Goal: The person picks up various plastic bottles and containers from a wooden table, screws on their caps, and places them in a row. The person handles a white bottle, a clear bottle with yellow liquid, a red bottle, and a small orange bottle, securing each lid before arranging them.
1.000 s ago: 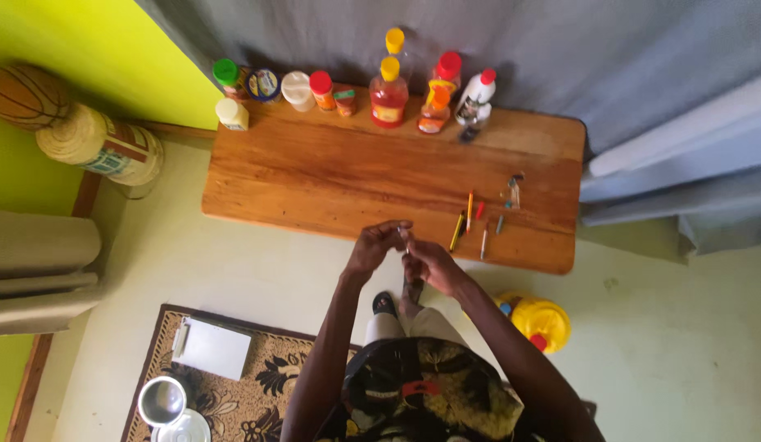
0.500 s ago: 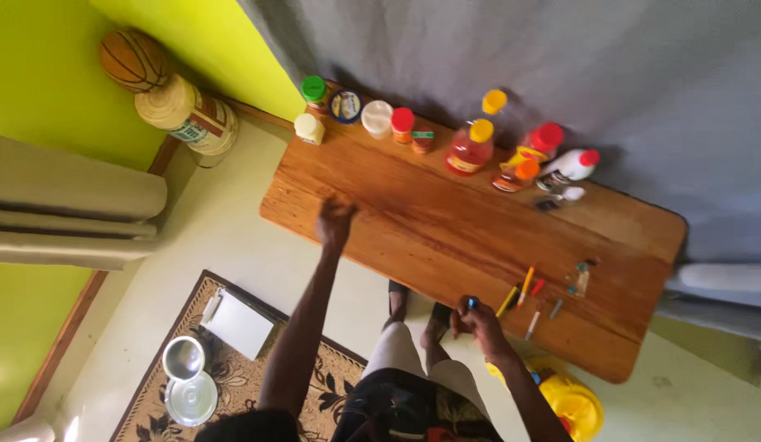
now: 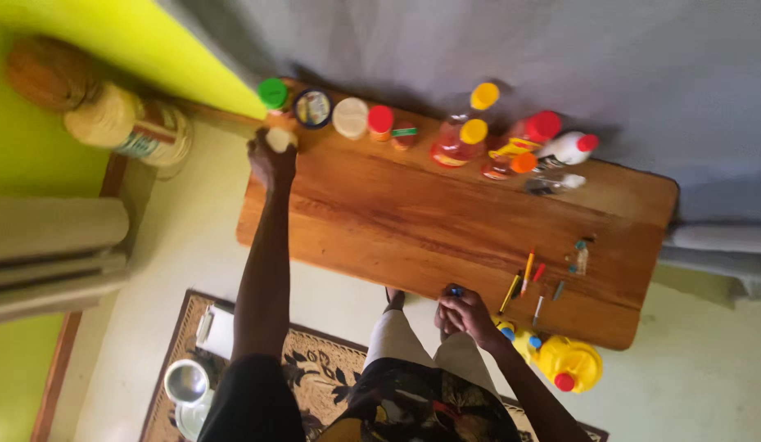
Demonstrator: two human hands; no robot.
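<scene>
Left hand: left hand (image 3: 270, 160) was stretched out to the 10 o'clock corner of the wooden table (image 3: 413, 221), fingers wrapped around a small cream bottle (image 3: 280, 138).
Cream bottle: stood at the table's far-left corner, just below the green-capped jar (image 3: 272, 93); partly hidden by the fingers, so upright or tilted could not be told.
Right hand: right hand (image 3: 465, 315) was at the near table edge, about 6 o'clock, fingers clenched on a small object with a blue tip (image 3: 455, 290); what kind of object was too small to tell.
Back row: along the 12 o'clock edge sat the green-capped jar, a dark round tin (image 3: 312, 107), a white-lidded tub (image 3: 350, 117), a red-capped jar (image 3: 380, 121), two yellow-capped bottles of reddish liquid (image 3: 458, 143), a red-capped bottle (image 3: 532, 135) and a white bottle with a red cap (image 3: 567, 149) lying on its side.
Pens: a loose cluster of pens and markers (image 3: 528, 278) lay near the 4 o'clock end of the table, just beside the right hand, not touching it.
Floor right: yellow container with red cap (image 3: 564, 363) on the floor under the table's near-right corner.
Floor left: patterned rug (image 3: 315, 376) with a metal cup (image 3: 186, 381) at 8 o'clock.
Wall side: basketball (image 3: 45, 74) and a coil-topped can (image 3: 126, 127) at 10 o'clock against the yellow-green wall, blurred.
</scene>
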